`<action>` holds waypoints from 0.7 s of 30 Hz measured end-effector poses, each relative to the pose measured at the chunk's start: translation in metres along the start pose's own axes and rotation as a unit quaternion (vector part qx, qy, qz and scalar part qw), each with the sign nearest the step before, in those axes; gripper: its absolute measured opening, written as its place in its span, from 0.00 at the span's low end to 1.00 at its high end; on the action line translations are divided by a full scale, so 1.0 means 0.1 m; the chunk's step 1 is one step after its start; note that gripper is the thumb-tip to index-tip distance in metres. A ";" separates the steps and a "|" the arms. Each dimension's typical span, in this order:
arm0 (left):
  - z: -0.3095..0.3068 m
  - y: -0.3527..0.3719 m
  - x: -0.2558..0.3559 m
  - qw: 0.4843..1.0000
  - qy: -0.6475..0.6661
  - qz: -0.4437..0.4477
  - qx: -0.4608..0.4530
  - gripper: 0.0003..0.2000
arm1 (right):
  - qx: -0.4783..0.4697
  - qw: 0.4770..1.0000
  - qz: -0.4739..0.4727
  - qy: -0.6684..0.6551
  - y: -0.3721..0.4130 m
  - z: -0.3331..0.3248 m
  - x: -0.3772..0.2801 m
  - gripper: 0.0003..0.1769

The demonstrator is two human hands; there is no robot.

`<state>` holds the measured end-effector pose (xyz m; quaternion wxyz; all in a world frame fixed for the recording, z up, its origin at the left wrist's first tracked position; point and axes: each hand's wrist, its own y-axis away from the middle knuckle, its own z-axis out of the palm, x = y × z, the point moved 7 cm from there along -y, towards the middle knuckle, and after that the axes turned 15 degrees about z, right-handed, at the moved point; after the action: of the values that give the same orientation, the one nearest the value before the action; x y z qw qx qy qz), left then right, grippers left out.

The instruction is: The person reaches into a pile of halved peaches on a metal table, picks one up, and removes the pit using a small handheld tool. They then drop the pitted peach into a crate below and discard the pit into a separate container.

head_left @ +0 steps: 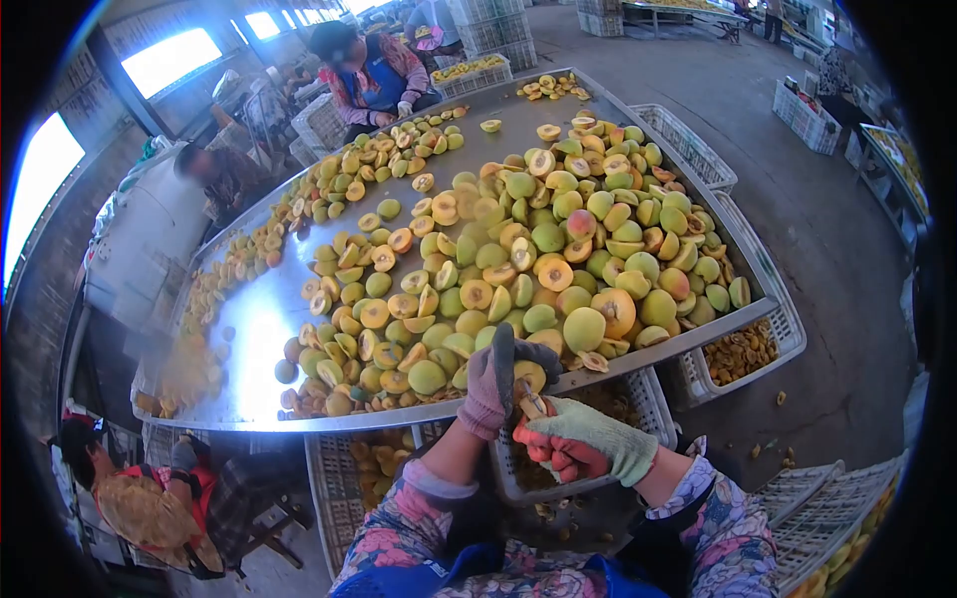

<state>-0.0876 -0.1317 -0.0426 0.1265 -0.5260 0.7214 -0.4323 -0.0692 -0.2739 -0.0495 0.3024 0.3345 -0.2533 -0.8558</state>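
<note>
Gripping a yellow peach (529, 376) at the near edge of the metal surface (261, 317), the grey-gloved left hand (492, 391) is curled around the fruit. The right hand (590, 442), in a green and red glove, is clenched just below it; what it grips cannot be told. A white crate (653, 399) is seen beneath both hands, and halved peaches (518, 239) are heaped across the surface.

This is a fruit-processing hall. Beyond the left hand (495, 394), a steel table (261, 324) holds halved yellow-green peaches (558, 249) above white plastic crates (656, 397).
</note>
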 end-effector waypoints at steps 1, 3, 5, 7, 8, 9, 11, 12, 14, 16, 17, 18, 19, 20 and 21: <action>-0.02 -0.04 0.01 1.000 -0.001 0.000 0.001 0.40 | 0.001 1.000 -0.009 0.002 -0.01 0.00 0.00 0.10; -0.05 -0.14 0.07 0.998 0.062 0.032 0.003 0.41 | 0.002 1.000 -0.017 0.006 0.00 -0.01 -0.02 0.11; -0.08 -0.27 0.12 0.993 0.115 0.007 0.009 0.39 | 0.021 1.000 0.007 0.017 0.04 -0.03 -0.03 0.12; -0.07 -0.29 0.13 0.985 0.169 -0.019 0.016 0.38 | 0.099 0.988 -0.023 0.113 0.09 -0.05 -0.09 0.12; -0.04 -0.28 0.13 0.978 0.204 -0.031 0.014 0.37 | 0.177 0.961 -0.056 0.207 0.13 -0.09 -0.16 0.13; -0.02 -0.28 0.12 0.970 0.240 -0.044 0.011 0.36 | 0.177 0.961 -0.056 0.205 0.09 -0.10 -0.13 0.13; 0.03 -0.27 0.11 0.969 0.236 -0.069 -0.024 0.36 | 0.355 0.815 -0.201 0.411 0.14 -0.15 -0.25 0.13; 0.07 -0.25 0.08 0.967 0.230 -0.093 -0.057 0.35 | 0.356 0.815 -0.202 0.410 0.10 -0.16 -0.23 0.13; 0.10 -0.15 -0.01 0.985 0.142 -0.067 -0.071 0.35 | 0.425 0.730 -0.247 0.474 0.13 -0.14 -0.26 0.14; 0.10 -0.12 -0.03 0.994 0.052 -0.041 -0.082 0.36 | 0.443 0.707 -0.251 0.491 0.14 -0.14 -0.26 0.13; 0.12 -0.14 -0.04 0.992 0.050 -0.049 -0.102 0.37 | 0.460 0.682 -0.255 0.508 0.15 -0.14 -0.26 0.12; 0.14 -0.14 -0.05 0.990 0.048 -0.057 -0.123 0.38 | 0.460 0.683 -0.255 0.507 0.13 -0.15 -0.26 0.12; 0.16 -0.14 -0.03 0.989 0.048 -0.057 -0.124 0.38 | 0.480 0.655 -0.253 0.527 0.11 -0.16 -0.25 0.12; 0.17 -0.09 -0.09 0.985 0.073 -0.131 -0.090 0.38 | 0.499 0.625 -0.250 0.545 0.10 -0.17 -0.25 0.11; 0.16 -0.03 -0.16 0.973 0.096 -0.203 -0.054 0.38 | 0.500 0.625 -0.251 0.545 0.08 -0.16 -0.24 0.11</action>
<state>-0.0688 -0.1263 -0.0539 -0.0629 -0.6236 0.6307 -0.4576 -0.0403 -0.2662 -0.0448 -0.0554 0.8902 -0.3369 -0.3016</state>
